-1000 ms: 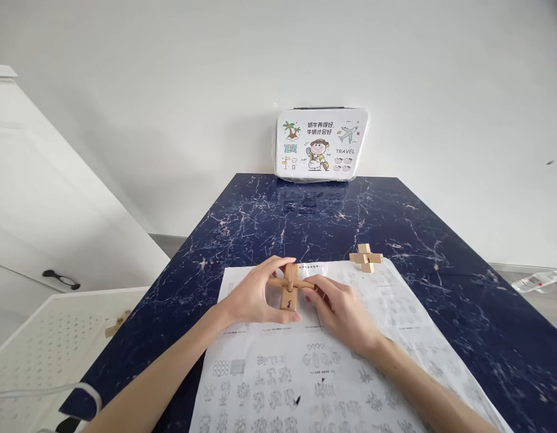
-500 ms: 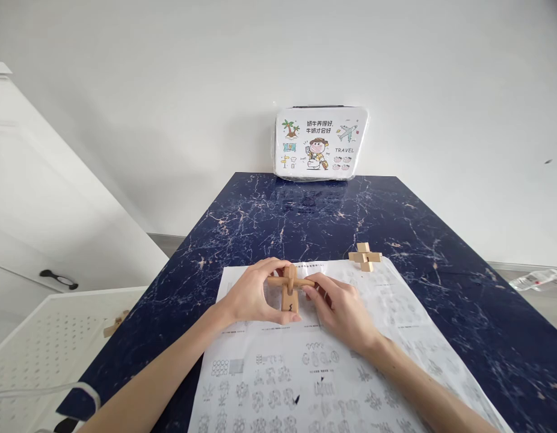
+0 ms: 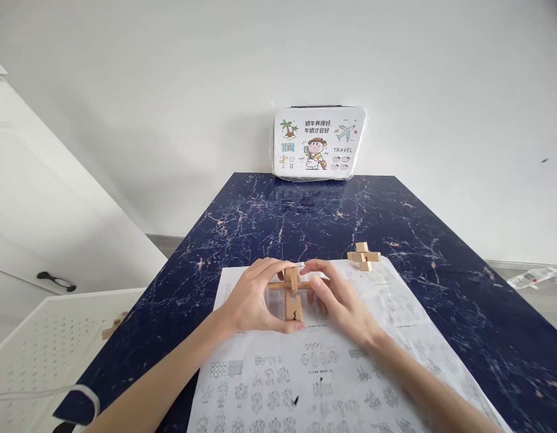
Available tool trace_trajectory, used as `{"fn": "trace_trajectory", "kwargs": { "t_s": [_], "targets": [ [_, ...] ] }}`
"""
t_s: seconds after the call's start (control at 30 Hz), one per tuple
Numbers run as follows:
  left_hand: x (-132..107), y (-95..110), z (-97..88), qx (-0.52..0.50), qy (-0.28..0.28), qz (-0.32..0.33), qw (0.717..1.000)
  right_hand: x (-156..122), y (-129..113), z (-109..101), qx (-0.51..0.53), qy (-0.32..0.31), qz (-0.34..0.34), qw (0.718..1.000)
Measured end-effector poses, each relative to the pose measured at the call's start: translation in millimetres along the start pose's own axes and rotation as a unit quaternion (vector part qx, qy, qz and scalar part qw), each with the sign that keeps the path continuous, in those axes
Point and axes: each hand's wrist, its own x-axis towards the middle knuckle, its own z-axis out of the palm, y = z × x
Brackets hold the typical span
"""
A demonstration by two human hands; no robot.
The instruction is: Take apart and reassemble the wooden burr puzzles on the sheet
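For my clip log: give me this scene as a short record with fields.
Left hand: grips wooden cross puzzle, thumb below, fingers on top
Right hand: pinches the puzzle's right side
Underneath: printed sheet on dark blue marble table
Nearby: second wooden puzzle at the sheet's far right corner
Back: illustrated case leaning on the wall

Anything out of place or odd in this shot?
A loose wooden piece lies in the white tray left of the table, apart from the puzzle that the left hand and right hand hold. Something clear, maybe a bottle, lies on the floor at right. Nothing looks spilled or broken.
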Motion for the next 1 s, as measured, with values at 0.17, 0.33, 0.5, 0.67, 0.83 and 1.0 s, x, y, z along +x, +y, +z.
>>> {"fn": "trace_trajectory", "kwargs": {
  "t_s": [0.17,0.33,0.5,0.67,0.83,1.0],
  "targets": [
    [-2.4,8.5,9.3,0.051,0.048,0.102,0.992,-2.3,-6.2,-3.8,0.104,-0.111,0.031,0.988],
    [-2.5,10.3,11.4,0.086,0.069,0.123,0.986,-2.5,-3.9,-3.3,0.131,-0.139,0.039,0.981],
    [-2.0,8.7,10.6,0.100,0.065,0.115,0.986,-0.4,-0.2,-2.1,0.146,-0.125,0.043,0.980],
    [-1.0,6.9,11.2,0.109,0.064,0.131,0.983,0.7,-1.4,-3.0,0.136,-0.127,0.050,0.981],
    [-0.6,7.9,9.7,0.113,0.055,0.136,0.983,0.0,-2.9,-2.1,0.132,-0.119,0.056,0.983],
    [-1.2,7.6,10.5,0.106,0.061,0.130,0.984,-1.8,-6.7,-1.5,0.118,-0.126,0.043,0.984]
  ]
}}
